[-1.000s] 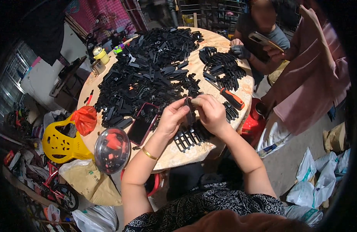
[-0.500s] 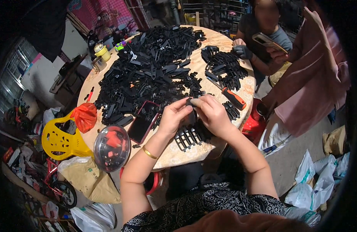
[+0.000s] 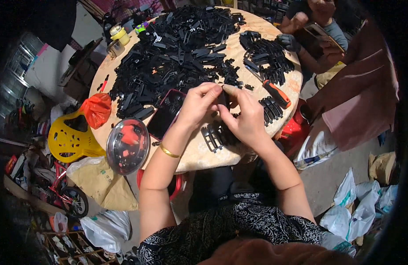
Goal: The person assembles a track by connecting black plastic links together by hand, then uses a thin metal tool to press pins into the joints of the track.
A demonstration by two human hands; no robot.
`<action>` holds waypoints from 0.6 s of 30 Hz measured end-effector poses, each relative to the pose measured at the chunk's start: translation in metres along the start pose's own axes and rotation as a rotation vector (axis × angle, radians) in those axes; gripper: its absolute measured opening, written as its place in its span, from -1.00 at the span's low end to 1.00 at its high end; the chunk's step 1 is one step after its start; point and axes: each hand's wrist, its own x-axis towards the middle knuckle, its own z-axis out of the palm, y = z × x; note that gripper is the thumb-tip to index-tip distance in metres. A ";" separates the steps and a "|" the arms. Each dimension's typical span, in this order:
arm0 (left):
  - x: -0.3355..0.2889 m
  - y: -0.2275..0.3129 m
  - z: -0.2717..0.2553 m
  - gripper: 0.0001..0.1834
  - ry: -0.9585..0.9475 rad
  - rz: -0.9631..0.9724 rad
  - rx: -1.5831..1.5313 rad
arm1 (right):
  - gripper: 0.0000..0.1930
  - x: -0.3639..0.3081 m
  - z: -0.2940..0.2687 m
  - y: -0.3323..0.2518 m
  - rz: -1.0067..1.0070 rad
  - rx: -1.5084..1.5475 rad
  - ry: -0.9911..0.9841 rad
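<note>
My left hand [image 3: 198, 105] and my right hand [image 3: 247, 115] meet over the near part of the round table, both closed on a small black plastic part [image 3: 224, 100]. Fingers cover much of it, so its full shape is hidden. Right below my hands lies a row of black slotted plastic pieces [image 3: 214, 138], partly behind my right hand. Another row of black pieces [image 3: 270, 110] sits right of that hand. A screwdriver [image 3: 276, 94] with an orange and black handle rests beyond it. Beside my left wrist lies a phone [image 3: 165, 115] with a dark screen.
A big heap of black plastic parts [image 3: 168, 62] covers the table's far left, with a smaller heap [image 3: 268, 57] at right. A clear plastic bowl [image 3: 128, 148] and red bag [image 3: 97, 110] sit at the left edge, near a yellow chair [image 3: 69, 139]. Across sits a person holding a phone [image 3: 324, 36].
The view has tilted, so the table sits higher in it. My right thumb has moved lower, showing more of the black part. The other person's bare hand has risen off the table.
</note>
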 end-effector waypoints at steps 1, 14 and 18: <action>0.003 -0.002 -0.006 -0.70 0.005 -0.011 0.018 | -0.61 0.001 0.004 -0.005 0.025 0.098 0.030; -0.021 0.037 -0.127 -0.84 0.416 -0.123 1.867 | -0.89 -0.046 0.062 -0.050 -0.110 -0.189 -0.487; -0.030 0.032 -0.134 -0.82 0.253 -0.165 1.994 | -0.94 -0.048 0.067 -0.049 -0.124 -0.374 -0.575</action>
